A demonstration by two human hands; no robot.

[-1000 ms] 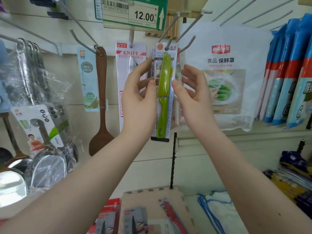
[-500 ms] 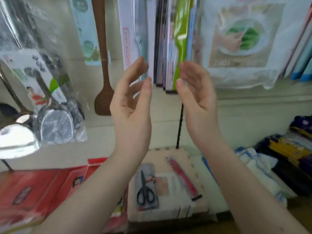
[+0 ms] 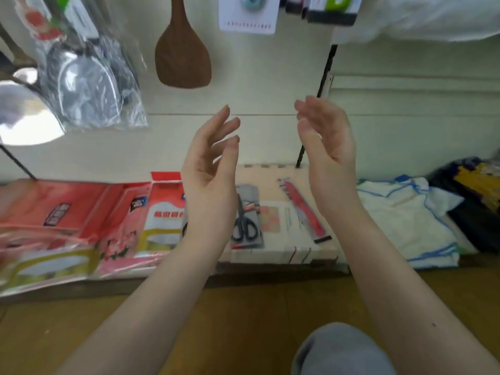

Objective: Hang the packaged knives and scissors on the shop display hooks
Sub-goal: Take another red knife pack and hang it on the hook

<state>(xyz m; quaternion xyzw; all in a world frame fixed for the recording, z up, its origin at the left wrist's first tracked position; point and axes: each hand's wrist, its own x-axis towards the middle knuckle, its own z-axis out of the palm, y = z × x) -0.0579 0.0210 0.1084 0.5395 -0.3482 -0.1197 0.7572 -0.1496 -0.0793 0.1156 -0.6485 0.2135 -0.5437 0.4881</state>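
I logged left hand and right hand raised, fingers relaxed, both empty. Packaged scissors and a packaged red knife lay on a foam mat.

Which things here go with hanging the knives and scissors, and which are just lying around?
For the job: packaged scissors, red packaged knife, hung green knife pack.
Just lying about: wooden spatula, bagged ladles, red packets, white cloths.

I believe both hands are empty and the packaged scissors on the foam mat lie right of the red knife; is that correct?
Not quite. The head view shows the packaged scissors left of the red knife on the foam mat. The left hand and right hand are indeed empty.
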